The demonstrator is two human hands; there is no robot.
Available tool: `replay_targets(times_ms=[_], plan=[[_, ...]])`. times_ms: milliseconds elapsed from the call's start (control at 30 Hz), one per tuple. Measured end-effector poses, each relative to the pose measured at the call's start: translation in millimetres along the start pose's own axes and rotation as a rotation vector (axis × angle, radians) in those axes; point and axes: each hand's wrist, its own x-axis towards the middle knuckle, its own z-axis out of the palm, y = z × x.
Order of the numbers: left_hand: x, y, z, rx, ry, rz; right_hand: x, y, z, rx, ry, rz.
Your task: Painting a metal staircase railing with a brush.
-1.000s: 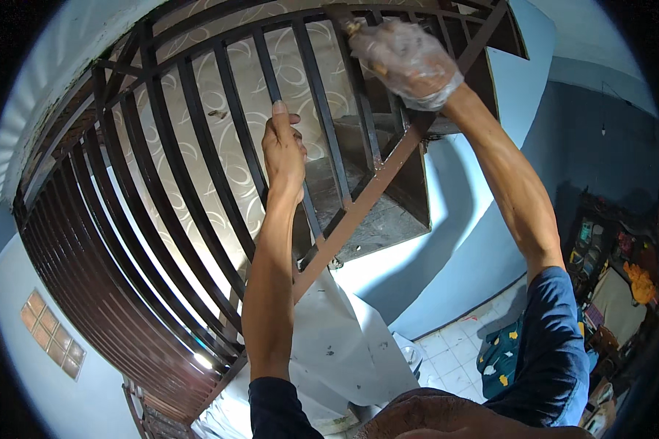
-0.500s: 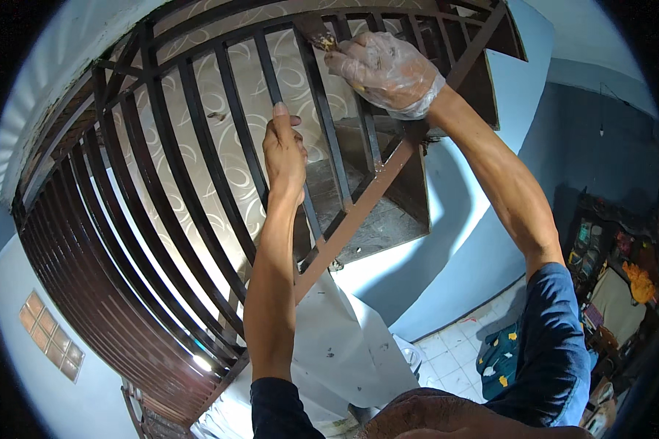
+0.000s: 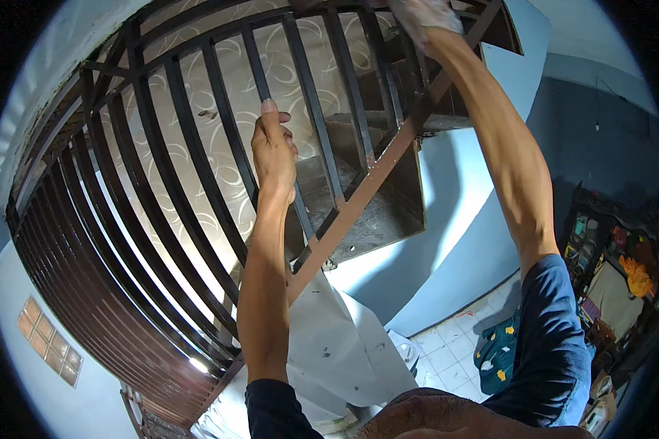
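2 hands: L hand (image 3: 274, 157) curled snugly round 1 dark bar (image 3: 256, 62) of the railing (image 3: 353, 211), mid-scene; R hand (image 3: 419, 17), w/ 1 clear glove (image 3: 441, 16), far edge, mostly cut off, can't tell grip. Grey steps (image 3: 388, 214) beyond, blue wall (image 3: 461, 256) R, white tiled floor (image 3: 447, 358) near R.

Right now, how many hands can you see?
2. The left hand is around a dark railing bar, near the middle. The right hand is higher and farther right, partly cut off by the picture's top edge.
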Motion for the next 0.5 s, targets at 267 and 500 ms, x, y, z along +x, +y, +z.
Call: replay_targets(times_ms=[267,500], plan=[[-3,-1,9,0.001,0.0,-0.018,2,9,0,0.146,-0.061,-0.175],[-5,3,8,-0.004,-0.004,-0.02,6,9,-38,-0.069,0.113,-0.25]])
